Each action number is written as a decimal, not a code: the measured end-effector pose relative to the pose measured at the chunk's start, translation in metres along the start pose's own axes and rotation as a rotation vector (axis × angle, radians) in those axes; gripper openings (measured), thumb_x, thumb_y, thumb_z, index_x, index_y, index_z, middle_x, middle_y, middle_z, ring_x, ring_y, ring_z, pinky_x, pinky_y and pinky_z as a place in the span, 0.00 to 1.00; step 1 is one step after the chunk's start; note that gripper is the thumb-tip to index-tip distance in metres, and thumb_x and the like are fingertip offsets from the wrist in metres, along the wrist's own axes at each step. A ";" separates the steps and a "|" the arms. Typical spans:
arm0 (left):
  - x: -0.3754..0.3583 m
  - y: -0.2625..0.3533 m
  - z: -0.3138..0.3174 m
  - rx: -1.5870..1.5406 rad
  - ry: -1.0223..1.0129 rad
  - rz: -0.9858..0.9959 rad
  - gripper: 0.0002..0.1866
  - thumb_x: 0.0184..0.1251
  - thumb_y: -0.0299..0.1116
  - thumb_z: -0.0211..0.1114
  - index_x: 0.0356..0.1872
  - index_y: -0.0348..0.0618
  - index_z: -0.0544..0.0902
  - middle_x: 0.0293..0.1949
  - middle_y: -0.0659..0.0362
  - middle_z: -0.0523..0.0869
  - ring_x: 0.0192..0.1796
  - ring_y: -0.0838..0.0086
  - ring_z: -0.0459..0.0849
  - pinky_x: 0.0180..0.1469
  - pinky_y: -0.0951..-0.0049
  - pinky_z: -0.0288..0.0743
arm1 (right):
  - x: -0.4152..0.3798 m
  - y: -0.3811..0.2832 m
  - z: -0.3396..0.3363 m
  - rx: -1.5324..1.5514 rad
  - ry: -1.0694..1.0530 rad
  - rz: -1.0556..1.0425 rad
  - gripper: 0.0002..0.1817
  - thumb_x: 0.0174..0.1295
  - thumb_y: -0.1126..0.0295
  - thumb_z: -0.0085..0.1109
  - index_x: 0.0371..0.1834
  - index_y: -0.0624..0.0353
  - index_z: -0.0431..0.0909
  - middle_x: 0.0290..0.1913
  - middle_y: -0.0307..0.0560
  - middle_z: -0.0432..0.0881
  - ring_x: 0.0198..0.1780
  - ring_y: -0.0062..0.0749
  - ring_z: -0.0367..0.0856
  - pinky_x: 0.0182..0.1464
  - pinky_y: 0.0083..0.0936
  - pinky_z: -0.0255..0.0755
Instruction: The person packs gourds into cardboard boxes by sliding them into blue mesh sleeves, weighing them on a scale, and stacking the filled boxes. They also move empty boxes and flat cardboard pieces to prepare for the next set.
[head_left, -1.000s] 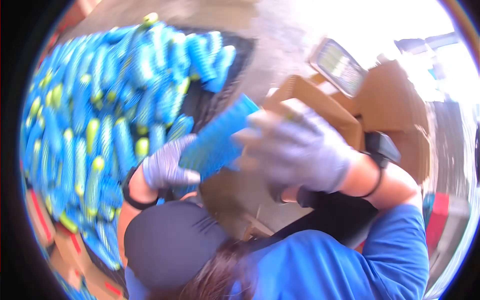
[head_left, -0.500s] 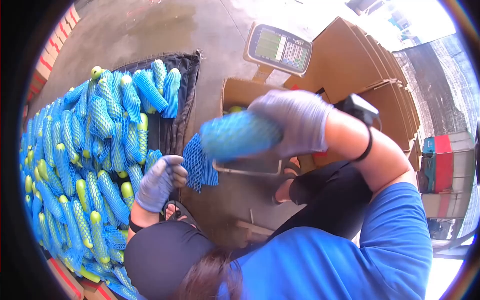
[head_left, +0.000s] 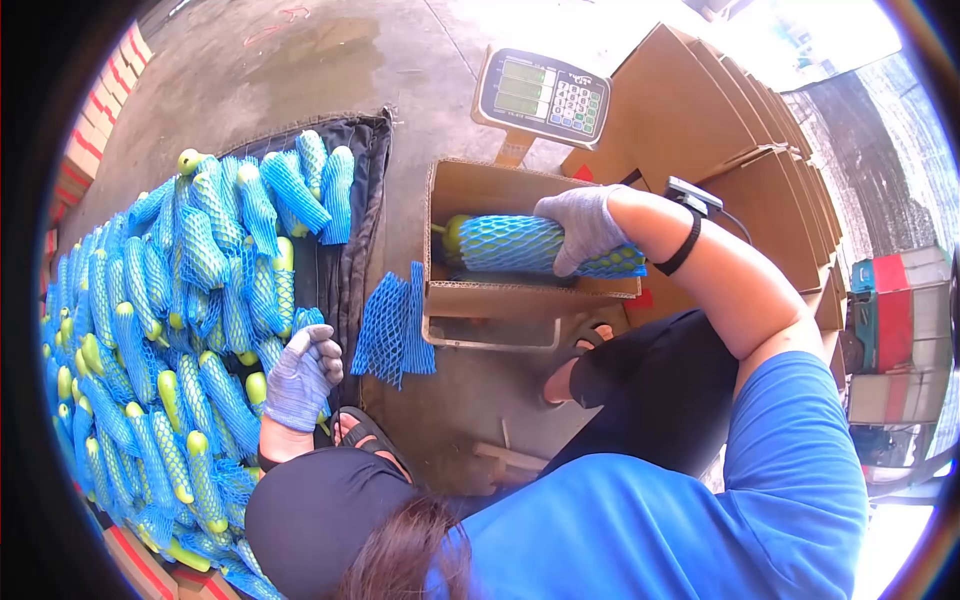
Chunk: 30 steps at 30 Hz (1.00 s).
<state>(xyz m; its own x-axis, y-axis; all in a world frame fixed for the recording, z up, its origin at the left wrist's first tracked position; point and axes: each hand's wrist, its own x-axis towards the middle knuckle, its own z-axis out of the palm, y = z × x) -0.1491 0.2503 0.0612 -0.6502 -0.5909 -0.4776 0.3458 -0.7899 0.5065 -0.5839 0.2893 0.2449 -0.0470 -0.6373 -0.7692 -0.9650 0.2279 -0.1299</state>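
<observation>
My gloved right hand is closed round a green vegetable in blue foam netting, which lies lengthwise inside an open cardboard box. The vegetable's green end points left, beside the box's left wall. My gloved left hand is raised near my knee with its fingers curled, beside a large pile of netted green vegetables. Whether anything sits within those fingers is hidden. Loose blue foam nets lie between the pile and the box.
A scale display stands on a post behind the box. Flattened cardboard boxes lean at the right. Dark cloth lies under the pile's edge. Red-striped cartons are stacked at the far left.
My right hand has moved the netted vegetable down into the box, turning it lengthwise. My left hand has shifted slightly left and down. The view has shifted a little.
</observation>
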 end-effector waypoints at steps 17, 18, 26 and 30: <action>-0.001 0.001 -0.012 -0.028 0.067 0.007 0.17 0.77 0.42 0.58 0.54 0.39 0.79 0.38 0.55 0.88 0.35 0.70 0.87 0.39 0.69 0.83 | 0.073 -0.003 0.063 -0.377 -0.123 -0.074 0.36 0.57 0.48 0.65 0.67 0.52 0.76 0.59 0.54 0.83 0.62 0.50 0.80 0.63 0.39 0.73; -0.002 0.002 -0.013 -0.029 0.069 0.020 0.17 0.77 0.42 0.58 0.53 0.39 0.79 0.38 0.55 0.88 0.35 0.70 0.87 0.39 0.70 0.83 | 0.069 -0.005 0.053 -0.417 -0.112 -0.037 0.32 0.58 0.48 0.64 0.64 0.52 0.78 0.56 0.53 0.84 0.59 0.49 0.82 0.61 0.40 0.75; -0.007 0.007 -0.008 0.004 0.143 0.097 0.16 0.75 0.42 0.60 0.52 0.40 0.80 0.35 0.56 0.88 0.33 0.72 0.87 0.37 0.71 0.83 | 0.014 -0.020 -0.013 -0.353 0.030 0.166 0.22 0.59 0.49 0.64 0.50 0.51 0.84 0.45 0.49 0.88 0.49 0.47 0.86 0.51 0.40 0.79; -0.008 0.007 -0.008 0.002 0.142 0.098 0.16 0.75 0.42 0.60 0.52 0.40 0.80 0.36 0.56 0.88 0.33 0.72 0.87 0.37 0.71 0.83 | 0.020 -0.013 -0.009 -0.404 -0.046 0.180 0.24 0.58 0.50 0.65 0.53 0.52 0.83 0.47 0.48 0.87 0.50 0.47 0.86 0.53 0.42 0.78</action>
<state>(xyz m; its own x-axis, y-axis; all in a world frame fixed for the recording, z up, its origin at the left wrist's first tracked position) -0.1359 0.2481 0.0625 -0.5112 -0.6823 -0.5227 0.4011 -0.7272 0.5570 -0.5749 0.2675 0.2366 -0.2205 -0.5785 -0.7853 -0.9664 0.0206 0.2562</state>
